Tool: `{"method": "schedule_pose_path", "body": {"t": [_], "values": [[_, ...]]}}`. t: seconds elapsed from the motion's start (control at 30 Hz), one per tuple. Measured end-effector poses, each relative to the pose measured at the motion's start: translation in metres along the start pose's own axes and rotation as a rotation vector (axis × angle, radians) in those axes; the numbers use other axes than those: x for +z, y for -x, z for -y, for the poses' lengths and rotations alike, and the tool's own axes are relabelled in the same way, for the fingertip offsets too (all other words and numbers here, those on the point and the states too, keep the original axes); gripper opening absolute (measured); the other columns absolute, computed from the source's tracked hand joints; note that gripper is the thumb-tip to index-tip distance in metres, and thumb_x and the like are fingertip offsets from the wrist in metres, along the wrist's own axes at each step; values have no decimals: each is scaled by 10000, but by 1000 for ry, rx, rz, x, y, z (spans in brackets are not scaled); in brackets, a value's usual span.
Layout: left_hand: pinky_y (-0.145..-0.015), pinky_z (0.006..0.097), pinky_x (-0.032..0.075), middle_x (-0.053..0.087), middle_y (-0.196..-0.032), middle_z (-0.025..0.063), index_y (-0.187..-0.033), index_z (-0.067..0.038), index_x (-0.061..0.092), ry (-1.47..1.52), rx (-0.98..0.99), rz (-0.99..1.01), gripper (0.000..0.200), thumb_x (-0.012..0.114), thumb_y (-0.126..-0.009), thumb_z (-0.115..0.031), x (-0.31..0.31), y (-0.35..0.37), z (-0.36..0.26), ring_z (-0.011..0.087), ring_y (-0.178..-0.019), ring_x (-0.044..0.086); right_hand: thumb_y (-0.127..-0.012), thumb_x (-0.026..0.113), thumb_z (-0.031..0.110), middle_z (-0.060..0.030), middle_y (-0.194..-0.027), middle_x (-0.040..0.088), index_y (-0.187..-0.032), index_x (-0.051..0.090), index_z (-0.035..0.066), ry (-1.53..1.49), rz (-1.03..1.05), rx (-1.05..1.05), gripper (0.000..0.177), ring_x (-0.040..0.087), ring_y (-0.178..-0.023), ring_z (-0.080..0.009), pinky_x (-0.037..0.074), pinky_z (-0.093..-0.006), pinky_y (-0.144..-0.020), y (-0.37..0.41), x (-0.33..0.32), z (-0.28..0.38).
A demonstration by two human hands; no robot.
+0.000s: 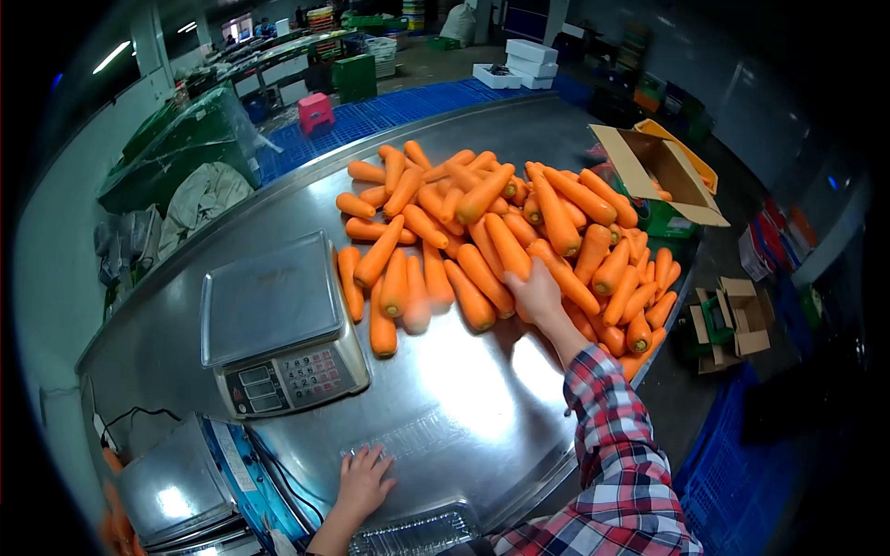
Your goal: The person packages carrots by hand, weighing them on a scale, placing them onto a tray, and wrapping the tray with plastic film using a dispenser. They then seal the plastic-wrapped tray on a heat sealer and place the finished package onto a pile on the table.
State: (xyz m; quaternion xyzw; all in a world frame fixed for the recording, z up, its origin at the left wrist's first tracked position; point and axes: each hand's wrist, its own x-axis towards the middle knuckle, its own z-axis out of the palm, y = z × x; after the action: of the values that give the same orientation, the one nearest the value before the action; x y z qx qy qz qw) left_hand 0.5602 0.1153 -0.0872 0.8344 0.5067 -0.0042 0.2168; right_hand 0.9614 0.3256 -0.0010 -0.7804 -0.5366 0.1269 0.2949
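Note:
A big heap of orange carrots (445,208) lies on the metal table (464,398). At the heap's near side, my right hand (538,295) has its fingers wrapped round the lower end of a carrot (506,246); other carrots press close about it. My left hand (364,480) is low over the table, fingers spread and holding nothing. Its fingertips are right at the edge of a clear plastic tray (413,434). Just below that hand stand more clear plastic trays (417,536), partly cut off by the frame.
A digital scale (287,315) with a bare metal pan stands left of the carrots. Nearer, at the lower left, is a metal and blue machine (227,473) with cables. An open cardboard box (649,171) sits beyond the table's right edge. Blue pallets (408,102) cover the floor behind.

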Motion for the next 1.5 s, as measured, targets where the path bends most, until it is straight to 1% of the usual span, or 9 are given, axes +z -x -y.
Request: {"method": "schedule_pose_path", "body": {"t": [0.1,0.17,0.23,0.37,0.57,0.6,1.03,1.23,1.5], "values": [[-1059,517,235,403,-1391,82,-1263,-173,517,9,30,7,524,661,-776,-304,-3,1,-3,304,-1298,349,-788,670,322,-228,-1079,591,-1247,424,-36,-171,-92,-225,632,576,-1010,-347,447,-383,-871,30,12,12],[-1068,498,236,384,-1406,81,-1289,-181,491,-7,25,19,543,654,-782,-288,-5,-1,-7,298,-1310,333,-785,685,312,-223,-1159,540,-1261,427,-12,-274,111,-379,631,539,-1066,-337,426,-375,-906,55,10,51],[-1074,479,238,364,-1422,76,-1310,-187,470,-24,9,16,557,647,-788,-272,-3,-1,-8,292,-1323,315,-780,692,309,-227,-1164,520,-1262,428,-4,-86,124,-580,632,518,-1074,-353,417,-384,-918,63,46,74],[-1082,456,240,331,-1447,58,-1335,-198,443,-46,-9,-9,562,625,-804,-244,3,-2,-12,282,-1344,281,-769,669,343,-213,-989,527,-1250,440,22,-126,142,-822,622,527,-914,-358,446,-422,-819,74,112,146],[-1076,450,253,337,-1444,62,-1315,-191,472,-2,0,-102,501,575,-825,-169,15,7,-11,283,-1341,288,-757,695,303,-196,-991,529,-1217,470,48,0,172,-833,572,521,-944,-349,444,-439,-812,84,133,211],[-1074,450,256,342,-1441,68,-1305,-188,484,23,-1,-117,491,566,-823,-145,15,7,-11,285,-1339,291,-745,690,392,-211,-1100,502,-1206,481,21,-7,239,-800,628,495,-1033,-364,440,-429,-873,86,121,216],[-1040,445,329,374,-1420,103,-1216,-111,553,186,141,-139,401,551,-817,-86,25,-3,-34,306,-1324,320,-852,607,249,-236,-1201,434,-1208,457,-23,-164,128,-794,473,431,-1134,-386,365,-412,-966,64,95,169],[-1007,405,367,542,-1233,114,-1144,-71,595,371,142,-435,311,581,-838,-123,3,7,-46,281,-1187,472,-863,594,272,-242,-1186,450,-1228,447,-16,-160,142,-787,488,444,-1107,-381,369,-420,-951,62,106,192],[-946,386,415,623,-1049,105,-1074,-45,625,565,77,-511,243,587,-845,-118,-19,26,-49,263,-1026,560,-860,603,303,-255,-1184,465,-1261,440,-21,-163,127,-765,541,455,-1097,-390,377,-419,-947,68,115,227]]}}
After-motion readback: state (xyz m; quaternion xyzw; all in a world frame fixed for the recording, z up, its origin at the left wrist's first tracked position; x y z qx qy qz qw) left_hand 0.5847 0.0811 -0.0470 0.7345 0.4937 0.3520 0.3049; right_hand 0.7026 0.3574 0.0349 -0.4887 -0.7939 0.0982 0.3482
